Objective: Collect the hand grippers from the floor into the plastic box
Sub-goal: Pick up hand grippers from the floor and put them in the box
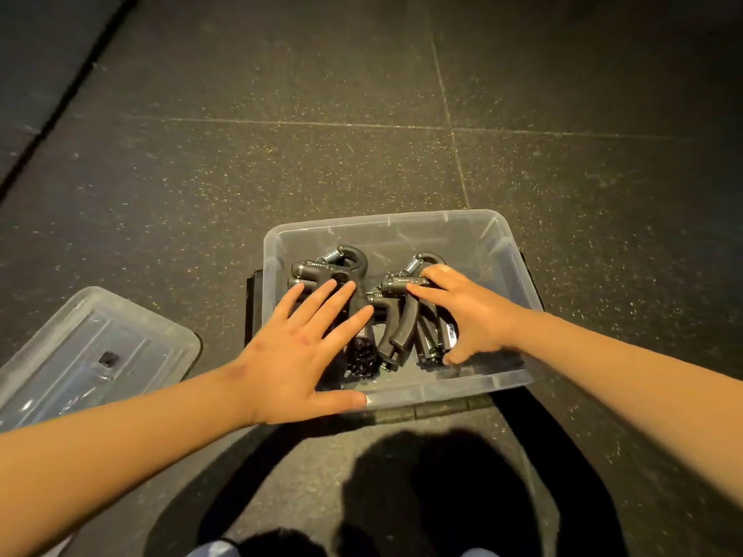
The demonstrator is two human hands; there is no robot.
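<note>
Both forearms reach forward, palms down. Left hand: released, fingers straight and spread, fingertips resting on the left grippers, thumb lying along the near rim of the box. Right hand: fingers and thumb curled round the right grippers, grasping them. All visible grippers lie inside the box. Gripper labels: unreadable. Lid lies on the floor, left of the box.
</note>
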